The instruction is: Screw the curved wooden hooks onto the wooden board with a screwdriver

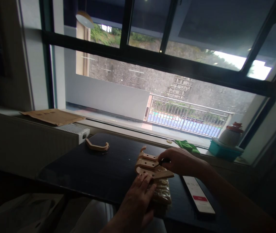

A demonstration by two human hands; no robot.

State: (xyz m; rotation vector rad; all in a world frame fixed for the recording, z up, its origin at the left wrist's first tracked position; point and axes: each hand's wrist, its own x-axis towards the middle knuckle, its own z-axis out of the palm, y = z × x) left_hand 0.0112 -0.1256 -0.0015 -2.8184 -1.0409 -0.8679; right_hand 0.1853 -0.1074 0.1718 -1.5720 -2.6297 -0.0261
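Several pale wooden hooks with dark screw holes lie side by side on a clear-plastic-wrapped bundle [162, 191] on the dark table. My left hand [138, 197] presses its fingertips onto the curved end of the nearest wooden hook [161, 175], holding it down against the bundle. From the right, my right hand [180, 160] is closed around the short black handle of a screwdriver [164, 160]. Its thin shaft points down-left toward the hooks; whether the tip sits in a screw cannot be made out. Another wooden hook [96, 146] lies apart at the far left of the table.
On the dark table [87, 174], a phone [198, 195] with a lit screen lies under my right forearm. Behind, the windowsill carries a green cloth [187, 146] and a teal box [225, 149] with a bottle. A brown envelope [55, 116] rests on the left ledge.
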